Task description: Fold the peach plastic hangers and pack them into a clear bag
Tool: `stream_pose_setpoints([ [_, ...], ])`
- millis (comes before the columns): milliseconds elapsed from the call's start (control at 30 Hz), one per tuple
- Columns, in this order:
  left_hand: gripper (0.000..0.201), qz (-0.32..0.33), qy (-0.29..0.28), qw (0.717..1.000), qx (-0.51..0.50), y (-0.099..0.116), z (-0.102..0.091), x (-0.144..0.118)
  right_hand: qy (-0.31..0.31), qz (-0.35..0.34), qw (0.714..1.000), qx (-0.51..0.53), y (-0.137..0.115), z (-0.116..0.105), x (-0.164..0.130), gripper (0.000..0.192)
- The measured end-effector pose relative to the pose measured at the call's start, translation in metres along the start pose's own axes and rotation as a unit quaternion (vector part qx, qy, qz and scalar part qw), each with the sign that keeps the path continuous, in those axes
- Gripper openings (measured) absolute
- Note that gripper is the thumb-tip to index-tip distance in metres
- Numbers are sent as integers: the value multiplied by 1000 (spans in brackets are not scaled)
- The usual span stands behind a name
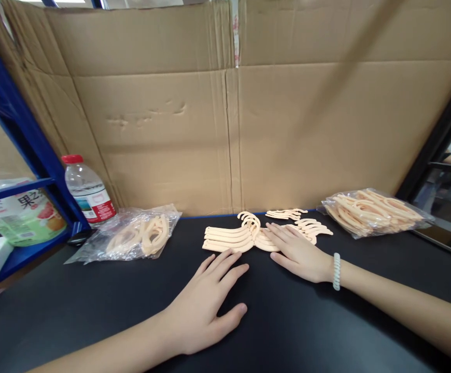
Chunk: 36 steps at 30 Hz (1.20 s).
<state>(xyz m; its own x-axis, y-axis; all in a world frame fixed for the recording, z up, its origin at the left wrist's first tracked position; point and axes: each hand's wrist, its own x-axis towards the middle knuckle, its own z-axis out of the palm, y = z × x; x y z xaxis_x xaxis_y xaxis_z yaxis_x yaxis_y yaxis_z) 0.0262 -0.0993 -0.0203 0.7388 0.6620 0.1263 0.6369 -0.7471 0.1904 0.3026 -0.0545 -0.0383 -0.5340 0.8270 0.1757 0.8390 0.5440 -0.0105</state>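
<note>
Left hand (206,305) flat, fingers spread, empty, on black surface (93,311); right hand (299,254) presses stacked peach plastic hangers (229,238), fingers flat, squaring the stack

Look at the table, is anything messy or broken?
Nothing looks broken or spilled. The peach plastic hangers lie in a tidy stack under both flat hands, left hand and right hand. The only rough spot is the brown cardboard wall behind the black table: it is creased and dented, with a taped seam.
</note>
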Motion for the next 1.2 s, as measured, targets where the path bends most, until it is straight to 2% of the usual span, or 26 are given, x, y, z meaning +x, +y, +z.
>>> stream_pose_setpoints([
  [367, 53, 18, 11, 1000, -10, -1, 2, 0, 15, -12, 999, 35, 6, 2, -2, 62],
  [567, 47, 68, 30, 997, -14, 2, 0, 0, 80, -3, 996, 26, 8, 2, -3, 59],
  [667, 45, 76, 38, 996, -18, 2, -1, 1, 134, 5, 991, -5, 19, 1, -2, 48],
  [733, 44, 81, 46, 995, -19, 2, -1, 1, 147, 20, 988, -28, 30, 1, -2, 45],
  [933, 37, 126, 74, 989, -31, 3, 1, 0, 91, 68, 991, -67, 57, 0, -1, 48],
  [1067, 31, 164, 85, 982, -32, 5, 1, 1, 49, 84, 993, -62, 62, -1, 2, 53],
  [1200, 29, 174, 89, 980, -28, 7, 0, 1, 31, 94, 994, -54, 64, 0, 5, 57],
])
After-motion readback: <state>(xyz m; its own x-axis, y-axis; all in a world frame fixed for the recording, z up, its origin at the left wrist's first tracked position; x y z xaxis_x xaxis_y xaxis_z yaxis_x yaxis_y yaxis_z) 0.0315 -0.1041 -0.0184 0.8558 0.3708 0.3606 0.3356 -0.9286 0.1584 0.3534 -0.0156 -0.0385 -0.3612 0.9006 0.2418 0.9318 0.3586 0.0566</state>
